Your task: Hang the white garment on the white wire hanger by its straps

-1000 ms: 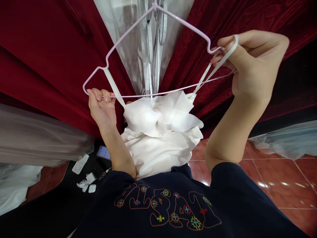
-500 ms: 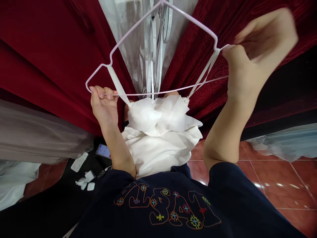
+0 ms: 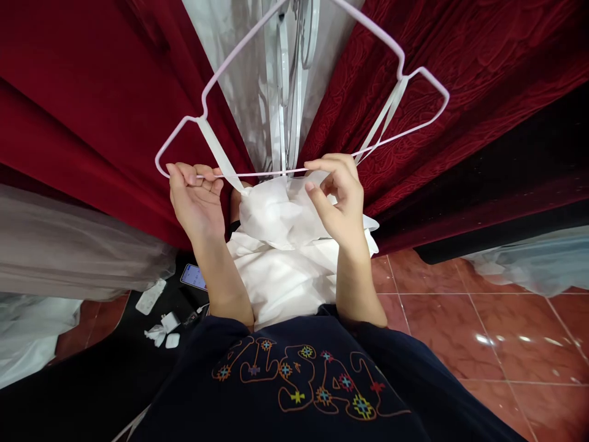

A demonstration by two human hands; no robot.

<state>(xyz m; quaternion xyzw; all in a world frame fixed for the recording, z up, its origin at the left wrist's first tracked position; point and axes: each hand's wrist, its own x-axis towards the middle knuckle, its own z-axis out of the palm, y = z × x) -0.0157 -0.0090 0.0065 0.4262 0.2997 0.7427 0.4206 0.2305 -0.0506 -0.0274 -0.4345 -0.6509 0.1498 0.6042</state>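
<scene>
Head view: I hold a pale pink wire hanger (image 3: pixel 368 23) in front of me, tipped so its top points to the far side, where the hook runs out of sight. My left hand (image 3: pixel 196 196) is clenched on the lower bar near its left end, fingers curled around it. My right hand (image 3: pixel 338 193) is at the same bar, right of the middle; its fingers are loosely bent with the thumb well apart from them, so I am not pinching there, and whether the index fingertip presses on the bar I cannot tell.

The white garment (image 3: pixel 289 288) lies bunched on the near side, over my lap, with its sheer ruffle (image 3: pixel 276 215) just below the bar. Its left strap (image 3: pixel 216 144) sits in the hanger's left notch and its right strap (image 3: pixel 392 101) in the right notch, the latter's two bands crossing lower down. So I judge the strap-looping done on both sides. What seems left is the garment itself: the body is crumpled rather than hanging free, and the right strap looks a little twisted.

To the near left a phone (image 3: pixel 193 277) and a white charger (image 3: pixel 170 321) lie on a black surface; red floor tiles (image 3: pixel 446 344) show on the right.
</scene>
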